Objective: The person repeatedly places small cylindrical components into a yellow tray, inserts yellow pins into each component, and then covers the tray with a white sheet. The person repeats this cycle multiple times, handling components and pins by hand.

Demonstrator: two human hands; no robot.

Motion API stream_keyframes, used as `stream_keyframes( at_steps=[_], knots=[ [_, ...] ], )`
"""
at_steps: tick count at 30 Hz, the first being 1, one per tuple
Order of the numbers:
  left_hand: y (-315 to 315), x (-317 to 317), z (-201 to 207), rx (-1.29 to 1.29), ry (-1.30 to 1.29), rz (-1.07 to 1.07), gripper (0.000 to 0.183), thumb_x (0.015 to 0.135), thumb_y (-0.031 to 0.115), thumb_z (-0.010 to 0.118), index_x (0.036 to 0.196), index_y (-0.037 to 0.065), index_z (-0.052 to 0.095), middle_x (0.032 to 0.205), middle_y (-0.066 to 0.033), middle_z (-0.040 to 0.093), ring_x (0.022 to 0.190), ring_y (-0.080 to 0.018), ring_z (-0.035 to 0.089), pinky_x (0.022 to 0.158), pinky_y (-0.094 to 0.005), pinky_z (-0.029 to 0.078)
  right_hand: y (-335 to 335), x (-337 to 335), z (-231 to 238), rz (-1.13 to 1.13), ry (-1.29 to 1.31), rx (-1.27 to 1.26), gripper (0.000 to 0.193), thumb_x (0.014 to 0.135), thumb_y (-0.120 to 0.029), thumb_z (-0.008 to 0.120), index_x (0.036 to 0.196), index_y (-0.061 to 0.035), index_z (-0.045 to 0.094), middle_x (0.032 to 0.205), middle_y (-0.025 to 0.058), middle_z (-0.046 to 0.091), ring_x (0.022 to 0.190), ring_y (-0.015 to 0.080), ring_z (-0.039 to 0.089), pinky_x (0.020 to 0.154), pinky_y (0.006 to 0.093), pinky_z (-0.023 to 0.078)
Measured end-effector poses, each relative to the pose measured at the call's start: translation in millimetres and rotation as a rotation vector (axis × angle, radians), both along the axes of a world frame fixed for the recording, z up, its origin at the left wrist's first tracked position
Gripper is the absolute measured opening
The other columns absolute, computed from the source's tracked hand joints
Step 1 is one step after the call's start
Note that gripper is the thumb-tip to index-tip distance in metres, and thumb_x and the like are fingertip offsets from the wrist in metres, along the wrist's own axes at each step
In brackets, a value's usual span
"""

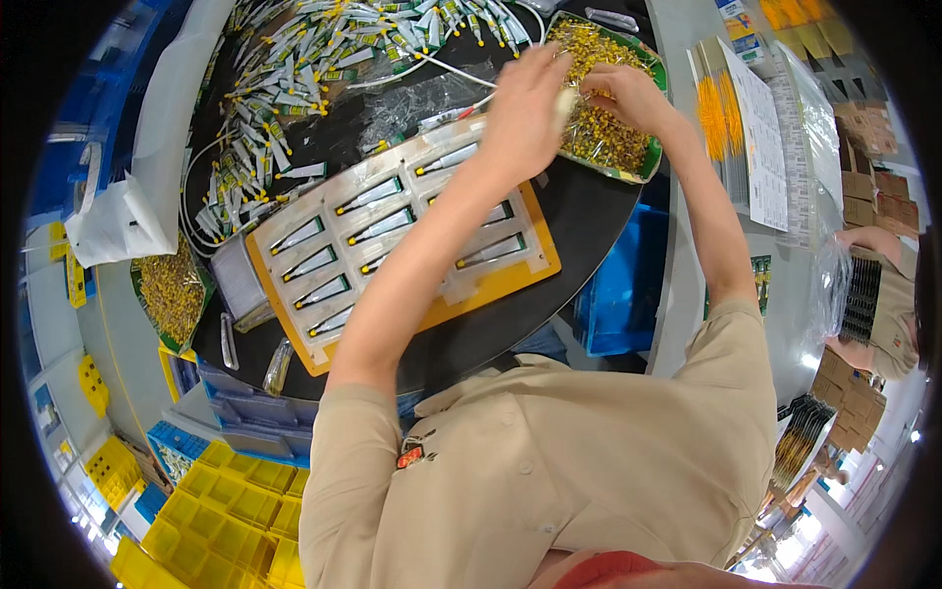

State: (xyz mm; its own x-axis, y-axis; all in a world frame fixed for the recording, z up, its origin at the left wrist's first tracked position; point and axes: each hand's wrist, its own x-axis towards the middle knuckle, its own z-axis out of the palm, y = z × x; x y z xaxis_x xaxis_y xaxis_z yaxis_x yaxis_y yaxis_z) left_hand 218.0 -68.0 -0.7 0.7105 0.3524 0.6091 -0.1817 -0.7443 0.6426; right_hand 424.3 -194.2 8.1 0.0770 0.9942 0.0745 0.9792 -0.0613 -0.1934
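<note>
My left hand [526, 116] is at the near left edge of a green-sided box [650, 157] full of small yellow pieces [599, 137]. Its fingers point away from me and are partly smeared. My right hand [630, 96] reaches over the same box, fingers curled down towards the pieces; whatever is between the fingertips is too small to make out. Under my left forearm lies a pale moulded tray [388, 167] on an orange-yellow board [545, 231]. Small silver tubes with dark green ends [371, 196] lie in its slots, and my forearm covers some of them.
Many loose tubes with yellow tips [294, 69] are heaped on the black table [579, 211] beyond the tray. A white cable [446, 67] crosses there. Another box of yellow pieces [169, 285] stands at left. Blue bin [613, 294] sits below right; yellow bins [211, 510] stand lower left.
</note>
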Motion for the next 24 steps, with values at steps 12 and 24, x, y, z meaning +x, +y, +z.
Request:
stream_keyframes(
  at_steps=[12, 24],
  knots=[
    [-4, 84, -30, 0.079, 0.191, -0.202, 0.065, 0.081, 0.008, 0.063, 0.144, 0.005, 0.046, 0.130, -0.0172, 0.059, 0.124, -0.0380, 0.052, 0.104, -0.0567, 0.039, -18, 5, 1, -0.298, 0.479, 0.192, 0.019, 0.084, -0.005, 0.076, 0.102, -0.0016, 0.073, 0.096, 0.0047, 0.069, 0.085, 0.0151, 0.067, 0.076, 0.0263, 0.054],
    [-18, 92, -47, 0.319, 0.333, 0.176, 0.043, 0.081, 0.024, 0.073, 0.119, 0.007, 0.064, 0.114, -0.0129, 0.065, 0.124, -0.0330, 0.053, 0.113, -0.0626, 0.027, -29, 38, 10, -0.605, 0.444, 0.076, 0.016, 0.086, -0.009, 0.075, 0.101, -0.0023, 0.076, 0.092, 0.0078, 0.074, 0.082, 0.0152, 0.071, 0.076, 0.0273, 0.055]
  ],
)
